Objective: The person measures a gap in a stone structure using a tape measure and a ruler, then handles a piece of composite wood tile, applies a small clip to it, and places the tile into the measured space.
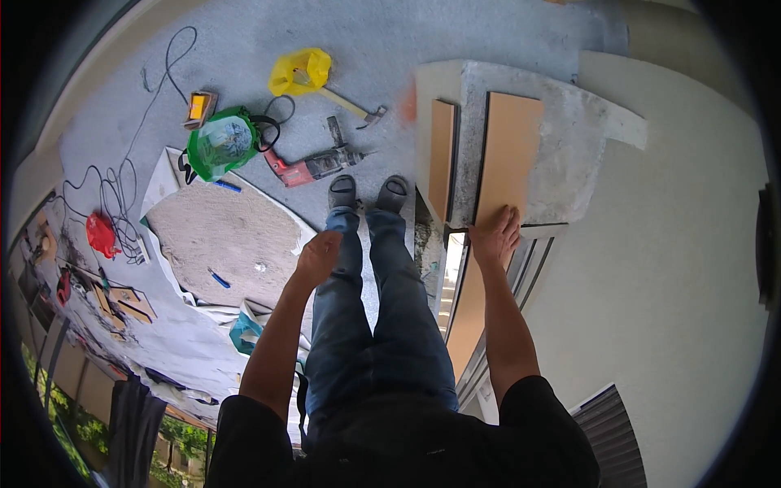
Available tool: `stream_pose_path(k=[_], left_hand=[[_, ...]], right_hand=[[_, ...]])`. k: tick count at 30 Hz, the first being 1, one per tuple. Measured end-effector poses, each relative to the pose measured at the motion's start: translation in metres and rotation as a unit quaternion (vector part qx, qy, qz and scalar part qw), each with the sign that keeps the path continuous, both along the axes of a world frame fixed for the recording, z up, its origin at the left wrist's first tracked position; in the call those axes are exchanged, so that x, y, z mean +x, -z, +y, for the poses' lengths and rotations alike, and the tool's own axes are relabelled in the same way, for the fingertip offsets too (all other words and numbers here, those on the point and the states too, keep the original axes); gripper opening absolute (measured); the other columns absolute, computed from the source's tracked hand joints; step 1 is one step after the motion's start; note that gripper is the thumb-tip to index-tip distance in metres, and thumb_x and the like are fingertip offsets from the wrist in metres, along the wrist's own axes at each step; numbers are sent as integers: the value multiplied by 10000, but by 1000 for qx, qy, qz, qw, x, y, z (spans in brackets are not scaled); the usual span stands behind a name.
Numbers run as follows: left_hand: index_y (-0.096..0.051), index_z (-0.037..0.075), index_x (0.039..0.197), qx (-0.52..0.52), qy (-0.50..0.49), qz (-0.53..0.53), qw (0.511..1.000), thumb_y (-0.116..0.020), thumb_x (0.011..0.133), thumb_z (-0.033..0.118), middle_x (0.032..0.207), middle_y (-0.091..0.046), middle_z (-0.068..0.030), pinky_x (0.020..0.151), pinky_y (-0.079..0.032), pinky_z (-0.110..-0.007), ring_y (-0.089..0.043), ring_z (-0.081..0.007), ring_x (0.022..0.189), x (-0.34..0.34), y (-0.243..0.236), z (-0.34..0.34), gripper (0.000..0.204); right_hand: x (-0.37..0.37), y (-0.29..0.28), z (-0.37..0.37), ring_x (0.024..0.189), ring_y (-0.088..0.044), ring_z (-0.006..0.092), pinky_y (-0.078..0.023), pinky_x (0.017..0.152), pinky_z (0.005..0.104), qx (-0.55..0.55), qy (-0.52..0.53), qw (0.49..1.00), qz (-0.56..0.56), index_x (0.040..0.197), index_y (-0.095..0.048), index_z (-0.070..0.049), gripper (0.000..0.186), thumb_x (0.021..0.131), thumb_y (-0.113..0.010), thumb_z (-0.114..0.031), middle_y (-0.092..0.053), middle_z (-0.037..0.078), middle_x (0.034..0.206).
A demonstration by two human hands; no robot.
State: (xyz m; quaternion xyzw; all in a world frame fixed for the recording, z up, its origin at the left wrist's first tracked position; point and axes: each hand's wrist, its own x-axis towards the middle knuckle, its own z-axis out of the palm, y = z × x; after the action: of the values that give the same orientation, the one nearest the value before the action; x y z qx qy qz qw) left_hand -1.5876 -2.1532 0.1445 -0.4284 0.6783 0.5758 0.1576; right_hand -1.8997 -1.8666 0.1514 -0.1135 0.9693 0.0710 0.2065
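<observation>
Wood-toned board (512,130): lies at 2 o'clock from the middle of the view, running lengthwise beside a rough grey slab (569,154). The right hand (498,236), at 3 o'clock, is laid on it with fingers extended, apparently to steady it; whether any fingertip hooks an edge cannot be told. The left hand (321,254), at 9 o'clock, hangs above the left leg, fingers loosely curled, nothing seen in it. A narrower wood-toned strip (440,154) lies at 1 o'clock, parallel to the board. On the floor, between 10 and 11 o'clock, a red-and-black drill (313,167) lies on its side, probably left there for easy reach. At 11 o'clock a yellow bag (299,71) gapes open, its small contents unidentifiable; a hammer (350,103) lies with its handle at the bag's edge. At 10 o'clock a green bag (220,145) contains something whitish. At 9 o'clock a pale sheet (159,191) bears grey-brown granular material (236,236), its raised edges presumably containing the spread.
</observation>
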Motion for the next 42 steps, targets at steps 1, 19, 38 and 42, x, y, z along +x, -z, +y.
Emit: stream_pose_path(k=[1, 19, 38, 42], left_hand=[[-695, 67, 1118, -8, -5, 14, 1000, -586, 998, 164, 1005, -738, -184, 815, -569, -404, -731, -343, 944, -7, 12, -1, 188], [-572, 71, 1391, -88, -4, 135, 987, -620, 976, 327, 1332, -596, -265, 1017, -499, -485, -578, -454, 1205, -274, 213, 105, 491], [-424, 4, 1523, 274, -225, 87, 931, -615, 865, 764, 1464, -436, -287, 1148, -384, -445, -468, -427, 1359, -278, 188, 114, 1023], [-405, -4, 1527, 246, -216, 63, 943, -580, 878, 772, 1475, -414, -299, 1156, -373, -454, -449, -448, 1366, -277, 182, 102, 1027]], right_hand=[[-2, 1, 5, 1508, -227, 420, -191, 1216, 553, -7, 22, 1000, 3, 1593, -228, -94, 1077, 754, -853, -347, -210, 195, 1660], [-24, 36, -128, 848, -701, 439, -563, 757, 521, -52, -44, 995, -70, 1070, -544, -40, 471, 874, -754, -413, -709, 214, 920], [-18, 25, -107, 820, -718, 432, -570, 730, 531, -4, -91, 988, -124, 1031, -529, -23, 413, 939, -671, -400, -733, 226, 881], [-11, 27, -126, 806, -711, 447, -568, 715, 544, -30, -93, 989, -109, 1047, -505, -20, 389, 954, -662, -363, -724, 240, 865]])
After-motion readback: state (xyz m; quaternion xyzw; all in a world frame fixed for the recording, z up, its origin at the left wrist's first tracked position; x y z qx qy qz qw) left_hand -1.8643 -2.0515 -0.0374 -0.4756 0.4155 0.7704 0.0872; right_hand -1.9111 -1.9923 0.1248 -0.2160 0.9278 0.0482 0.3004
